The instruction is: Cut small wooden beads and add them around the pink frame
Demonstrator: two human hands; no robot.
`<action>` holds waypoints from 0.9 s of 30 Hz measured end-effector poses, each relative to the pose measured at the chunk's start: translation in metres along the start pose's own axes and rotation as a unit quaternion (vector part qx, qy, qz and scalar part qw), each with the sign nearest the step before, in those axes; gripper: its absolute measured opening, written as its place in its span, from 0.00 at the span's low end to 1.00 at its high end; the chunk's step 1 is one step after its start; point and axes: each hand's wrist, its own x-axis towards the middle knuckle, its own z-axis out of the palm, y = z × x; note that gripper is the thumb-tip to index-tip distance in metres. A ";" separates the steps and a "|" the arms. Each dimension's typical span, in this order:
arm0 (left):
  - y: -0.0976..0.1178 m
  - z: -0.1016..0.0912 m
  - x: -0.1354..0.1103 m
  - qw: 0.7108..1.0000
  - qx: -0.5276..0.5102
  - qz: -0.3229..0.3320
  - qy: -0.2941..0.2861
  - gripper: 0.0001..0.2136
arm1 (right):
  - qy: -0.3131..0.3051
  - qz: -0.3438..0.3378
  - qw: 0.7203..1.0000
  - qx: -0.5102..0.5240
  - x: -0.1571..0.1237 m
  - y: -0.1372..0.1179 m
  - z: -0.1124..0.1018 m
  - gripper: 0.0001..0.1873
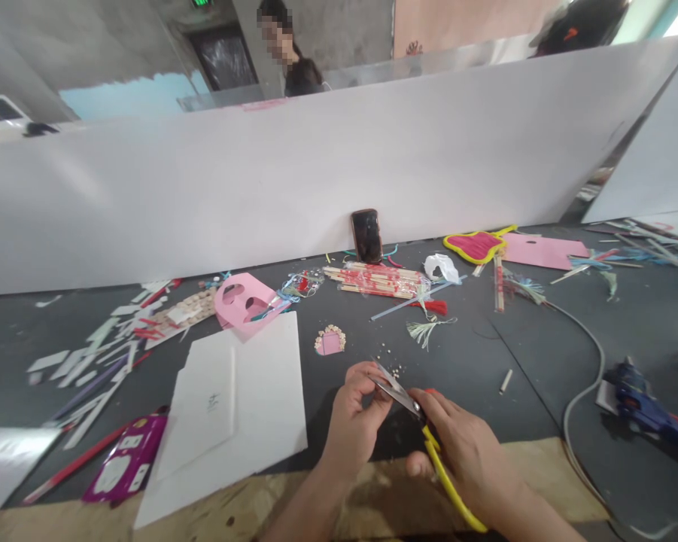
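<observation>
A pair of scissors [407,401] with yellow handles is in my right hand [466,444], its blades pointing up and left. My left hand [357,418] is closed in a pinch at the blade tips; whatever its fingers hold is too small or hidden to make out. Small pale bits [396,371] lie scattered on the dark table just beyond the blades. Farther off, to the left of them, sits a small pink piece [332,344] edged with an arch of pale beige bits.
White sheets [265,391] and a purple packet [127,459] lie left, near cut strips. Red-wrapped sticks [381,280], a propped phone [366,235] and tassels [426,331] stand or lie ahead. A blue glue gun [637,399] with a grey cord [570,403] is right. A white partition [259,188] closes the back.
</observation>
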 end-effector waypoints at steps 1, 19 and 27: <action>-0.001 0.000 0.000 1.000 -0.005 -0.001 0.004 0.06 | -0.008 0.003 1.000 0.002 0.000 0.000 -0.001 0.29; -0.001 0.001 -0.004 0.997 0.076 0.014 -0.023 0.10 | -0.035 0.038 0.998 0.041 0.001 0.000 0.004 0.23; -0.004 0.001 -0.004 0.983 0.167 0.068 0.026 0.10 | -0.036 0.045 0.998 0.012 0.002 -0.004 0.009 0.21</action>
